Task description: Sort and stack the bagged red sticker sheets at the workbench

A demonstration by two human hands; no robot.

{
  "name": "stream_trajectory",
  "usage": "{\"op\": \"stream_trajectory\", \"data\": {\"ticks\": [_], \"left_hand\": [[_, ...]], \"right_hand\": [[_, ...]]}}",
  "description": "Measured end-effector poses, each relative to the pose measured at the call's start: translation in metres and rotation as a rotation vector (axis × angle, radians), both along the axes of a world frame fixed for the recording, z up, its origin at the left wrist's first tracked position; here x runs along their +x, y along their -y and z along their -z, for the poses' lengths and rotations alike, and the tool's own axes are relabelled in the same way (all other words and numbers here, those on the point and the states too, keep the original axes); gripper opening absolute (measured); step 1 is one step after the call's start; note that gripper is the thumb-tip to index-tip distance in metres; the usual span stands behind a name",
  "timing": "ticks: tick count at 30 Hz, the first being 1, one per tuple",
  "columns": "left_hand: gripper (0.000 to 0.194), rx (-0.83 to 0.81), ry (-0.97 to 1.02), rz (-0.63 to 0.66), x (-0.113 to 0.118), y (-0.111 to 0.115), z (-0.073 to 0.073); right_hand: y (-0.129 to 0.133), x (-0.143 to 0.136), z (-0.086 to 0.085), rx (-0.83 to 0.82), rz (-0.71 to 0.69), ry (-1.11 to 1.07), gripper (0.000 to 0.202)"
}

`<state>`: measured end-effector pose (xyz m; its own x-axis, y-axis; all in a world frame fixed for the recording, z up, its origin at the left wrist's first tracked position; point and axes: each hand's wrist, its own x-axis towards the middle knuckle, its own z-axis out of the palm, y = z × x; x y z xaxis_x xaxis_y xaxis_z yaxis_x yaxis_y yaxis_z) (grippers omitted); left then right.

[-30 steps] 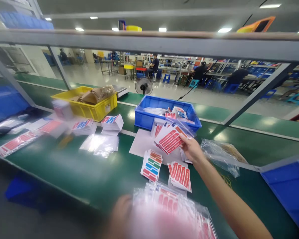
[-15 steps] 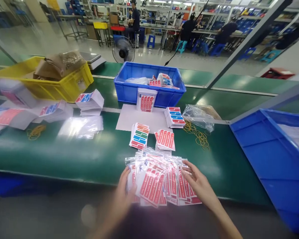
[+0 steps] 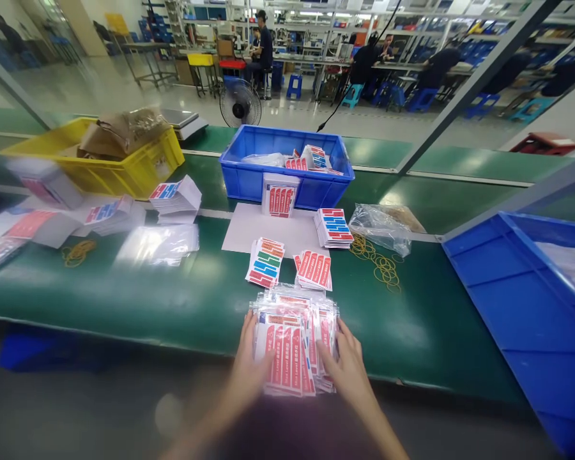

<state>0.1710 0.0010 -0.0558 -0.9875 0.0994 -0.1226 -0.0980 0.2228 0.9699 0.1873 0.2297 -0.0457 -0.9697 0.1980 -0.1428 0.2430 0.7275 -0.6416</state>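
Lower layers of the bagged sheets hidden under the top ones; small print hard to read. Forearms blurred, right-side blue crate cut off by frame. Top sheet's long axis ran near to far, zip end away from wearer; others slightly skewed. Pile lay at near edge of green table. Left hand and right hand half-curled, gripping opposite sides, thumbs on top.
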Motion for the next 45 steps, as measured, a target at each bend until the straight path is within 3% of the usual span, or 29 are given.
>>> {"op": "stream_trajectory", "data": {"ticks": [9,16,22,29,36,39,43,45], "left_hand": [[0.068,-0.008,-0.012,0.066,0.001,-0.009,-0.003],[0.068,-0.009,-0.012,0.074,0.002,-0.011,-0.004],[0.066,-0.086,-0.038,0.057,0.002,-0.01,-0.011],[0.067,-0.026,-0.025,0.053,0.001,-0.005,-0.012],[0.07,0.006,-0.02,0.069,-0.001,-0.001,-0.015],[0.08,0.071,-0.012,0.013,-0.001,-0.001,-0.017],[0.093,0.214,0.042,-0.152,0.0,0.001,-0.017],[0.099,0.328,0.09,-0.166,0.0,0.004,-0.019]], "right_hand": [[0.008,-0.001,0.001,-0.215,0.03,-0.005,0.055],[0.024,-0.003,-0.007,-0.312,0.044,0.095,0.055],[0.029,0.0,-0.006,-0.313,0.032,-0.014,0.054],[0.04,-0.002,-0.02,-0.744,0.069,0.154,0.056],[0.064,-0.008,-0.035,-0.995,0.086,0.17,0.063],[0.064,0.0,-0.027,-1.016,0.059,0.167,0.068],[0.063,0.017,-0.003,-0.927,0.069,0.138,0.075],[0.065,0.022,0.008,-0.904,0.069,0.118,0.076]]}}
